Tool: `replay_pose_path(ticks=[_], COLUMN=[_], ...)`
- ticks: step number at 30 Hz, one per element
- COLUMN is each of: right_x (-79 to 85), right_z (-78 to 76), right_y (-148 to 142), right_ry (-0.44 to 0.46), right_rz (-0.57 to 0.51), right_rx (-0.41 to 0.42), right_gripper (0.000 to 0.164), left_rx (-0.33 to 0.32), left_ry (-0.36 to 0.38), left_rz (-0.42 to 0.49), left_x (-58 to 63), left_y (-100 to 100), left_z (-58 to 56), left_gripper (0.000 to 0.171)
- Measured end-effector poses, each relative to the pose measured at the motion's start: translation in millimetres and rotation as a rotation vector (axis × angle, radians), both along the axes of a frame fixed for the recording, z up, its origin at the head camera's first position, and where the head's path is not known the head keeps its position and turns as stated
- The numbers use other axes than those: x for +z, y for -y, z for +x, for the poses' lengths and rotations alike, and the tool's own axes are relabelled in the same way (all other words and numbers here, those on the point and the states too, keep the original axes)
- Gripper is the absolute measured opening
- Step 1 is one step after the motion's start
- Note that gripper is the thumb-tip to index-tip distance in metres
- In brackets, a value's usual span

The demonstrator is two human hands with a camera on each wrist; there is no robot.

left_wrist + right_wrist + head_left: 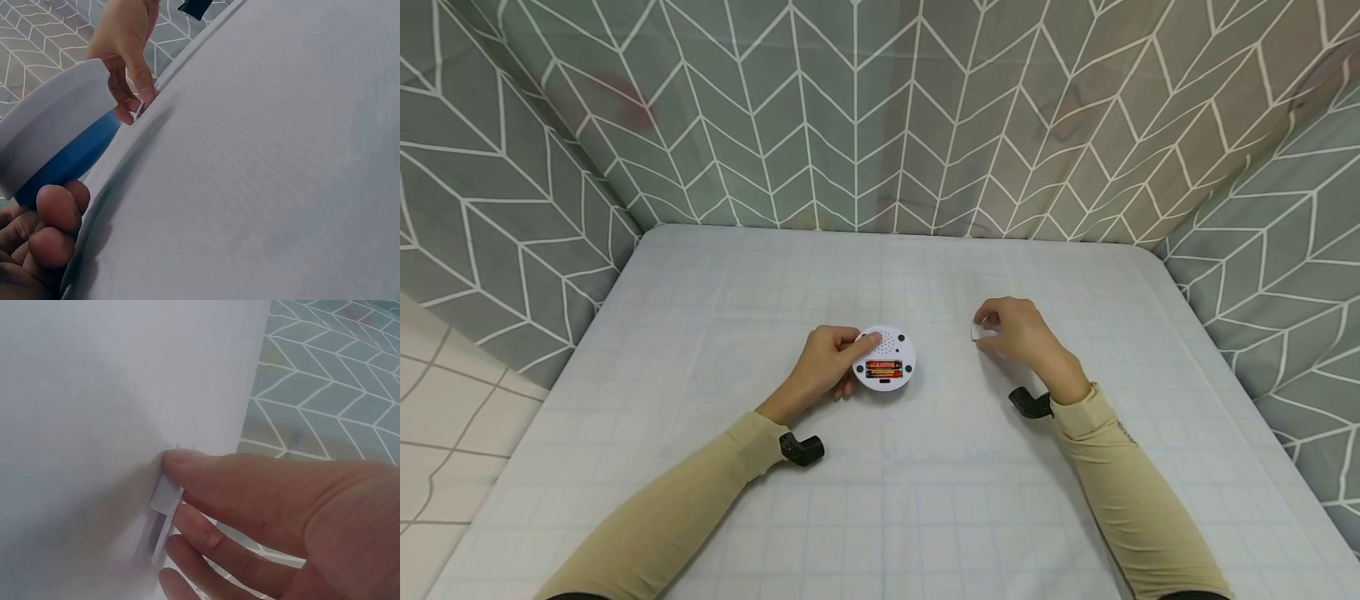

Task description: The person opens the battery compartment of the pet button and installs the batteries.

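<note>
My left hand [822, 364] grips a round white device [898, 348] by its left edge, thumb on top and fingers below. Its upturned face has a patch of small holes, dark round spots near the rim and an uncovered compartment with red-and-gold batteries [883, 368] inside. In the left wrist view the device's blue underside [75, 153] shows below the white body. To the right, my right hand [1017, 333] pinches a small white battery cover [167, 499] between thumb and fingers, close over the table. The right wrist view shows the cover tilted on edge.
A white cloth with a faint grid covers the table [880, 483]. Grey curtains [880, 117] with white chevron lines stand behind it and at both sides. Black wrist mounts [802, 450] sit on both forearms. Tiled floor [452, 417] shows at the left.
</note>
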State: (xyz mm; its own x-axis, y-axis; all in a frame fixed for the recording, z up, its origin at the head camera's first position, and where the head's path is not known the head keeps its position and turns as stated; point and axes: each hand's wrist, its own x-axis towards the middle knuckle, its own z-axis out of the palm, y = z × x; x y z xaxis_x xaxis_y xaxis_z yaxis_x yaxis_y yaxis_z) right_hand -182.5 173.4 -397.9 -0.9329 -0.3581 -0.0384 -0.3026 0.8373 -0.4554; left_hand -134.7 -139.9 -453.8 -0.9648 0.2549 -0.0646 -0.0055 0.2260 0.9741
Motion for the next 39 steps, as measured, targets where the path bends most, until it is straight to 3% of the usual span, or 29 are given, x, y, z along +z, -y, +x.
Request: replay_pose_path(ticks=[14, 22, 29, 39], right_x=[2.7, 14.1, 14.2, 5.2], right_z=[4.0, 19.2, 31.3, 41.9], right_y=[13.0, 33.8, 57.1, 77.3], right_ry=[-0.006, -0.012, -0.069, -0.152], right_rz=[-0.117, -0.235, -0.364, -0.415], right_rx=[0.027, 0.127, 0.282, 0.35], right_gripper=[0.023, 0.026, 0.025, 0.027], left_rx=[-0.002, -0.007, 0.011, 0.017], left_ry=[-0.007, -0.012, -0.012, -0.016], left_rz=[0.001, -0.003, -0.012, 0.003], left_x=[-0.2, 0.4, 1.2, 0.1], left_y=[-0.1, -0.6, -0.1, 0.0], left_z=[-0.7, -1.4, -1.2, -1.6], left_gripper=[0.058, 0.058, 0.058, 0.057])
